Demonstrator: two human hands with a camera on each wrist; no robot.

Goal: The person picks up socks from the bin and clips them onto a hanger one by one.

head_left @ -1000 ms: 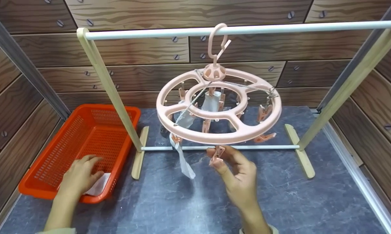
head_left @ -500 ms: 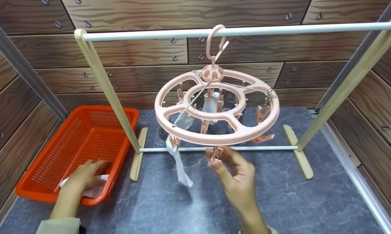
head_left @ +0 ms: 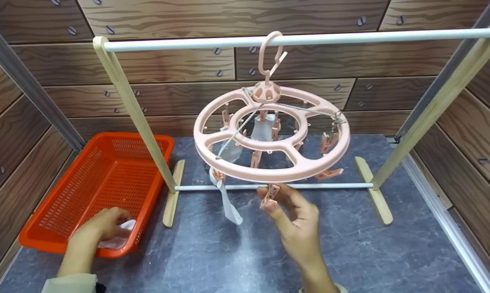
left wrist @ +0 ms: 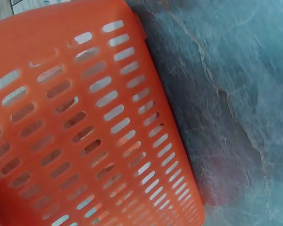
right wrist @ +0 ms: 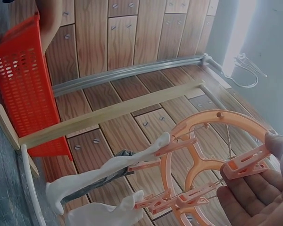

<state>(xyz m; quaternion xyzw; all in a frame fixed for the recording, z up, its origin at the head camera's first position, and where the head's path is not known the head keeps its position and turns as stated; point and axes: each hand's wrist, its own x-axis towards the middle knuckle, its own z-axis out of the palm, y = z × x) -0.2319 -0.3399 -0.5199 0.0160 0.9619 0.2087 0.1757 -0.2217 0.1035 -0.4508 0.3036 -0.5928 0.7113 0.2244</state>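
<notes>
My right hand (head_left: 299,224) pinches a pink clothespin (head_left: 270,195) hanging from the front of a round pink clip hanger (head_left: 265,175). In the right wrist view, thumb and fingers lie on opposite sides of that clothespin (right wrist: 247,162). Down inside the orange basket (head_left: 150,203), my left hand (head_left: 100,228) has curled fingers on a white cloth (head_left: 126,226); the fingertips are partly hidden. A white sock-like piece (head_left: 230,209) hangs from a clip at the hanger's front left. The left wrist view shows only the basket wall (left wrist: 61,23) and tabletop, no hand.
The hanger hooks over the white bar (head_left: 187,43) of a wooden-legged stand. Its left leg (head_left: 137,114) rises beside the basket. More white cloth (head_left: 263,128) and several clips hang beneath the hanger. A dark marbled tabletop (head_left: 196,260) lies below; wood-patterned walls surround it.
My left hand has gone from spread fingers above the white cloth to curled fingers on it, bunching it up. The right hand keeps its pinch on the clothespin. The hanging sock-like piece sways slightly.
</notes>
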